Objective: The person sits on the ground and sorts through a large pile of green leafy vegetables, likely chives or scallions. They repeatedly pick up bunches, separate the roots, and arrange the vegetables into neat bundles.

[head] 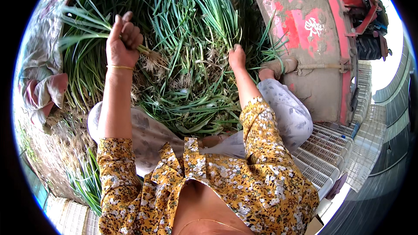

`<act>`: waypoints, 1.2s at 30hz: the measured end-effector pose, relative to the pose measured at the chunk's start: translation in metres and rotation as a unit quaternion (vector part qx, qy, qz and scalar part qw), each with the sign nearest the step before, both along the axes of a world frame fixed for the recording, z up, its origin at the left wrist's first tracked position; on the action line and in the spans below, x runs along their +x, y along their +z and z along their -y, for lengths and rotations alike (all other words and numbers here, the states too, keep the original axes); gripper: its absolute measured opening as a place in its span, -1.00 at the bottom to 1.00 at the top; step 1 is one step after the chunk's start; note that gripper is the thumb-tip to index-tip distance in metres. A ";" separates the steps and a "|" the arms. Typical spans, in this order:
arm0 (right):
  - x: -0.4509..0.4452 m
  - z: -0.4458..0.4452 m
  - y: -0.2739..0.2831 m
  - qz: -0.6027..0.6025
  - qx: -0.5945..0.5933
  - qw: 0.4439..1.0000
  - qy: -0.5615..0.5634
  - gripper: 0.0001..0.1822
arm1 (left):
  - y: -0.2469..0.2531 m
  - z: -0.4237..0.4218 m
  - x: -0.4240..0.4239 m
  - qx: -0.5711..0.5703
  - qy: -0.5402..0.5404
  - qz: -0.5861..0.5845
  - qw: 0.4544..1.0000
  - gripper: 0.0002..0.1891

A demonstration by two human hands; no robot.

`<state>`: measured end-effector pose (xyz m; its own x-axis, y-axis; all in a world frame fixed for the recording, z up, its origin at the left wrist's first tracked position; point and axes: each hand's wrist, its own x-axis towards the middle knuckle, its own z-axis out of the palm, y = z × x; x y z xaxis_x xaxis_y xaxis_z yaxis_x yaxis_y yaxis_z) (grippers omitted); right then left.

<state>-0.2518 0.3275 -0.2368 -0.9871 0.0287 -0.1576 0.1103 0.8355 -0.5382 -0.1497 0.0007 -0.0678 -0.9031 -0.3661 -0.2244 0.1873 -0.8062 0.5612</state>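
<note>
My left hand (123, 42) is raised at the upper left, closed around a small bunch of green leafy stalks (94, 35) whose pale, stringy roots (156, 60) point right. To the right, my right hand (237, 57) grips the base of long green leafy plants (218, 16), their leaves fanning away from me. Between the hands lies a thick heap of rooted green plants (173, 23) with soil and dry bits among them. Loose leaves and stalks (196, 109) form a pile nearer my folded legs. What my right fingertips cover is hidden.
A muddy red metal machine housing (303, 39) stands close on the right, a rod with a spring (320, 66) across it. White plastic crates (321, 156) are at the lower right. A crumpled cloth (44, 68) lies left, with more green plants (86, 179) below it.
</note>
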 end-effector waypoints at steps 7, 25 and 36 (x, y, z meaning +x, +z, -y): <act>-0.012 0.013 0.044 -0.057 -0.113 0.990 0.069 -0.78 | -0.007 -0.008 0.008 0.012 -0.055 0.053 0.997 -0.69; 0.137 0.051 0.078 0.222 -0.237 0.930 0.171 -0.59 | -0.067 -0.077 0.019 -0.420 -0.264 0.250 0.831 -0.84; 0.097 0.106 0.046 0.334 -0.681 0.584 -0.289 -0.81 | -0.097 -0.084 0.013 -0.396 -0.217 0.162 0.877 -0.89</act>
<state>-0.1547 0.2213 -0.1912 -0.5798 -0.2741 -0.7672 0.7276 -0.5979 -0.3363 -0.1369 0.0849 -0.1646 -0.9320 -0.1606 -0.3248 -0.3130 -0.0950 0.9450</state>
